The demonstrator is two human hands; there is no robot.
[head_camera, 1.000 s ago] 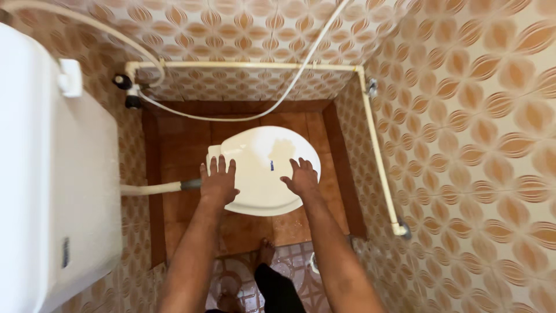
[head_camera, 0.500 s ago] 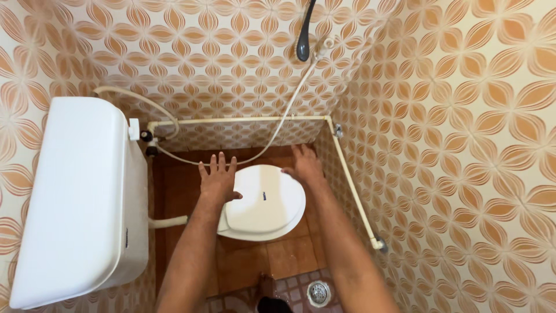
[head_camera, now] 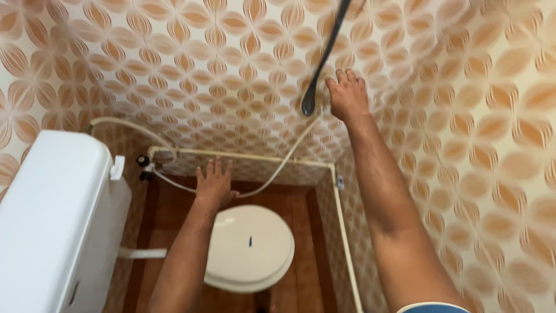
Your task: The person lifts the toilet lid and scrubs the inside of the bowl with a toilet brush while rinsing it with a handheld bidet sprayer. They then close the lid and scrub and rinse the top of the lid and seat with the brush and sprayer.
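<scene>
Right hand point(head_camera: 347, 93) is reaching up with an open grip beside the dark sprayer handle point(head_camera: 315, 75) hanging on the wall; I'm thinking wrap it fully before lifting. Left hand point(head_camera: 214, 184) is hovering, fingers spread, over the closed toilet lid point(head_camera: 249, 246).

The right hand point(head_camera: 347, 95) had open air below it, but the dark spray handle point(head_camera: 315, 81) hung just beside its fingers, with the white hose point(head_camera: 284, 162) drooping underneath. Patterned walls point(head_camera: 480, 145) closed in behind and to the right. The left hand point(head_camera: 214, 185) hovered over brown floor point(head_camera: 174, 214), hemmed by the cistern point(head_camera: 52, 220), the wall pipe point(head_camera: 243, 155) and the closed toilet lid point(head_camera: 249, 246).
</scene>
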